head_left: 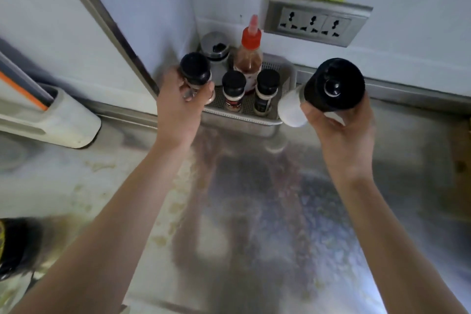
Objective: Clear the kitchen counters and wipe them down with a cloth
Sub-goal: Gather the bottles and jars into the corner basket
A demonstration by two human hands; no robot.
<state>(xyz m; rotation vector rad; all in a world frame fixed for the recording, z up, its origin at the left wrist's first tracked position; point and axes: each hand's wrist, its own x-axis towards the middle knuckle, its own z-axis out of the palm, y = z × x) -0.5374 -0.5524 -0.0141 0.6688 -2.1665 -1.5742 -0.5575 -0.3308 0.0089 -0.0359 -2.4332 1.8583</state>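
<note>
Steel counter (254, 211) open before tray (239, 120)

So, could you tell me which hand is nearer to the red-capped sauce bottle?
The left. The left hand, holding a black-capped jar, is just left of the sauce bottle at the tray's edge; the right hand, holding a black grinder, is farther off, beyond the tray.

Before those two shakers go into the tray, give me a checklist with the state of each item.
1. Left hand grips its black-capped shaker: ok.
2. Right hand grips the large black-topped shaker: ok.
3. Free space in the metal tray: ok at its right end, beside the two small jars.
4. Red-capped sauce bottle upright: ok.
5. Steel counter clean: not ok, crumbs and smears.
6. Cloth ready: cannot tell, none in view.
</note>
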